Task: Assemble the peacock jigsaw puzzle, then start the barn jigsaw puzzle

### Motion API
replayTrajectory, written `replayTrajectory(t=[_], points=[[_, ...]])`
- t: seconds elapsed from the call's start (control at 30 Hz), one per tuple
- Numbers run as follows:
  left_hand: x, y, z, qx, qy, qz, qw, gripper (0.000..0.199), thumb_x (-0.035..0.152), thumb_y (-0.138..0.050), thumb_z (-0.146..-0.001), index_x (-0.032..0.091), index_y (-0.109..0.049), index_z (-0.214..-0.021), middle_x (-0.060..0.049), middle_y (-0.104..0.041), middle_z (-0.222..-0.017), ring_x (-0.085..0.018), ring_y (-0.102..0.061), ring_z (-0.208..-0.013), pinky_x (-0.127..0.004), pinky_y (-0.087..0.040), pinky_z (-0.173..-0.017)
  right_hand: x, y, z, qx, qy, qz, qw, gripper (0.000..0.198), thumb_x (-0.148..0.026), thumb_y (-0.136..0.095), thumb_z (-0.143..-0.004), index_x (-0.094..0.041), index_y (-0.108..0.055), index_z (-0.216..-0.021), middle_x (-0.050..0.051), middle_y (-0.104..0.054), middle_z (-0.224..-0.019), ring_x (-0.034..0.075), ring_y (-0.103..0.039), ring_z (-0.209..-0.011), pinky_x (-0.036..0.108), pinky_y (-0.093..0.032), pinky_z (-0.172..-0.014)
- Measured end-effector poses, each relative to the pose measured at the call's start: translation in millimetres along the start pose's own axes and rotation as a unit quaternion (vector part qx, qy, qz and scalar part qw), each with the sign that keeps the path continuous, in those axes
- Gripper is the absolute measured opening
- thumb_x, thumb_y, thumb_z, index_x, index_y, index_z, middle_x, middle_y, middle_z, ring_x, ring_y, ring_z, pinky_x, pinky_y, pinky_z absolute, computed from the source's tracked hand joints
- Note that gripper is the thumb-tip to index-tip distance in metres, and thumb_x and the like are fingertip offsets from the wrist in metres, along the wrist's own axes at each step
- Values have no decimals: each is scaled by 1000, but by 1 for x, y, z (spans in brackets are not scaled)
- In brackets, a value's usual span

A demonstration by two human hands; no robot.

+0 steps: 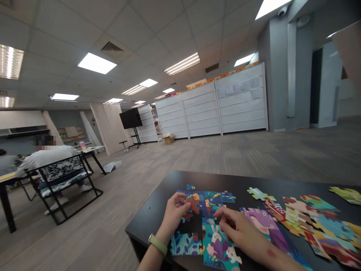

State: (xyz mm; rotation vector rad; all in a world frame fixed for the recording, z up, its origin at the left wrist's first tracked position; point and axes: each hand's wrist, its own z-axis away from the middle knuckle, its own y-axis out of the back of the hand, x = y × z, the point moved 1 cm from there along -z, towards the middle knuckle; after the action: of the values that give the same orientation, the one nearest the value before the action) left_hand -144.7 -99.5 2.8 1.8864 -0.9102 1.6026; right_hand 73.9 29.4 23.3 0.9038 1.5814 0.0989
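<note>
- Head view: left hand (176, 212) is covering the puzzle's (220, 246) eleven o'clock — grip, cannot tell.
- Right hand (237, 227) is curling loosely, seemingly empty, at three; sideways brushing could be splitting joins.

Bright rectangular light panels (97, 63) are set into the pale tiled ceiling (158, 34). Streaky grey carpet (138, 180) is laid underfoot. Tall white units with horizontal lines (200, 109) are ranged along the back, beside a grey-blue wall (279, 79). A black flat screen (131, 118) on a dark upright stand (136, 134) is placed near a long cream curtain (104, 130).
</note>
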Motion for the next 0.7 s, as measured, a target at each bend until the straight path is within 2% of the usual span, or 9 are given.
replayTrajectory(t=[0.23,0.5,0.7], points=[[3,3,-2,12,-2,4,1000,56,48,-90,-61,16,-69,-103,0,-64,-79,-21,-71,-66,-32,-61,-58,1,0,0,1,-2,-3,1000,22,-31,-48,-88,-22,-67,-95,-3,-57,-68,15,-52,-63,27,-37,-59],[16,41,-12,113,-51,28,992,56,52,-87,-64,15,-69,-103,-5,-73,-85,-20,-72,-77,-28,-57,-65,5,-1,0,-2,-1,-7,1000,21,-30,-48,-89,-23,-66,-95,-4,-56,-67,15,-52,-62,27,-37,-58],[6,47,-12,108,-68,-26,991,53,50,-84,-68,14,-71,-104,-6,-73,-85,-22,-72,-76,-30,-57,-66,6,-1,0,-3,-3,-13,1000,22,-31,-48,-90,-22,-66,-97,-3,-56,-68,15,-52,-63,27,-39,-60]])
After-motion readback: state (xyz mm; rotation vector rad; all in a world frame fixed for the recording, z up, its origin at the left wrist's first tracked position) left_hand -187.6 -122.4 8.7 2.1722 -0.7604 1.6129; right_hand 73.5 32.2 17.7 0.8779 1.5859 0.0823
